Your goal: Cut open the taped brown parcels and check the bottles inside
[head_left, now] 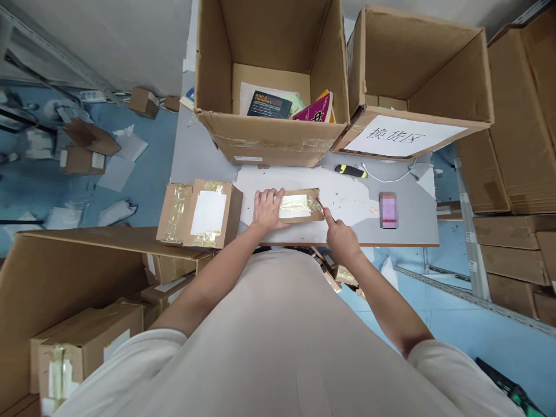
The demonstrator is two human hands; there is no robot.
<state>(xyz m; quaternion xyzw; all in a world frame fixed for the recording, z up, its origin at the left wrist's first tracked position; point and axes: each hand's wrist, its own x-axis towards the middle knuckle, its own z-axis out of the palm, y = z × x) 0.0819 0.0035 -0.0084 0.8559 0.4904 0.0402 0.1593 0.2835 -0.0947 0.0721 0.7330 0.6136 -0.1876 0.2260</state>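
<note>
A small flat cardboard box (302, 217) with a white label and shiny clear tape lies on the white-covered part of the table. Its left end is under my left hand (268, 209), which grips it across its width, fingertips at the far edge. At the box's right end, my right hand (342, 236) is closed around a knife (320, 202). Only the thin dark blade shows, touching the taped end; the handle is hidden in my fist. A yellow and black box cutter (351, 170) lies beyond the right hand.
Two tall open cartons stand at the back: one carton (269, 136) holds books, the other carries a handwritten sign (402, 136). A taped box (208, 215) sits at left, a pink blurred item (388, 210) at right. Below left, a large carton (65, 260) contains parcels.
</note>
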